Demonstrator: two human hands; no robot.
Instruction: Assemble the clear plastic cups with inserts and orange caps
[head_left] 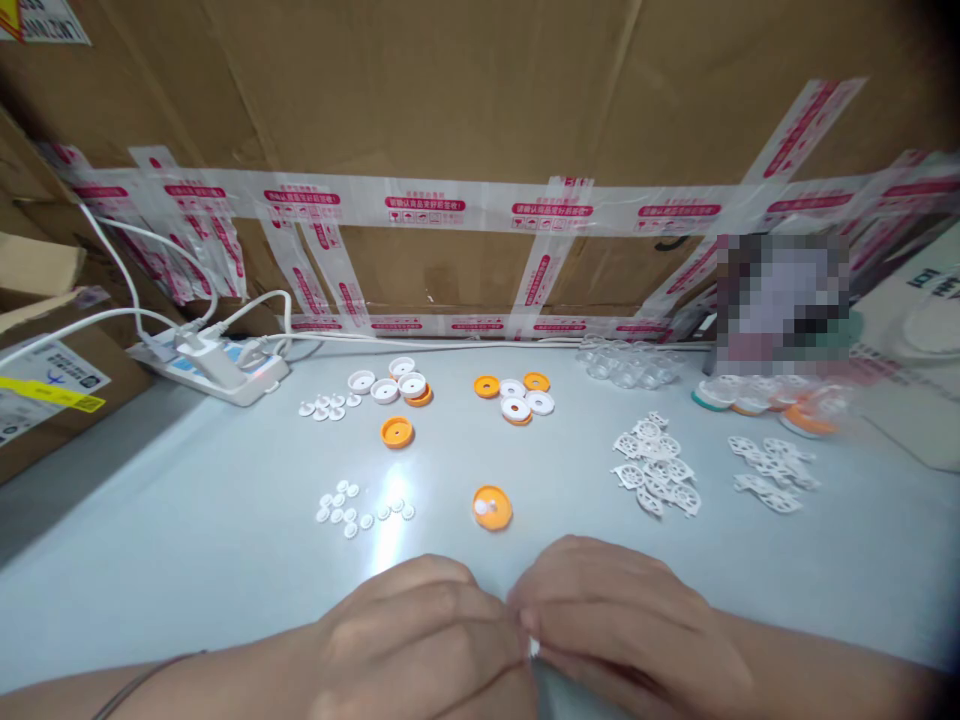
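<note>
My left hand (431, 640) and my right hand (622, 625) meet at the table's near edge, both with fingers closed. Between their fingertips a sliver of a small white plastic part (534, 647) shows; the rest of it is covered. Just beyond them lies an orange round shell (501, 512) with a small white piece (481, 508) inside. Small white gears (337, 502) are scattered to the left of it. To the right, thin white openwork plastic pieces (660, 472) lie in a loose pile.
White and orange round shells (397, 432) and white discs (515, 408) sit farther back, beside white pegs (330, 408). Clear domes (626, 365) and finished-looking round pieces (712, 393) are at back right. A power strip (217, 370) stands left, before a large cardboard box (450, 90).
</note>
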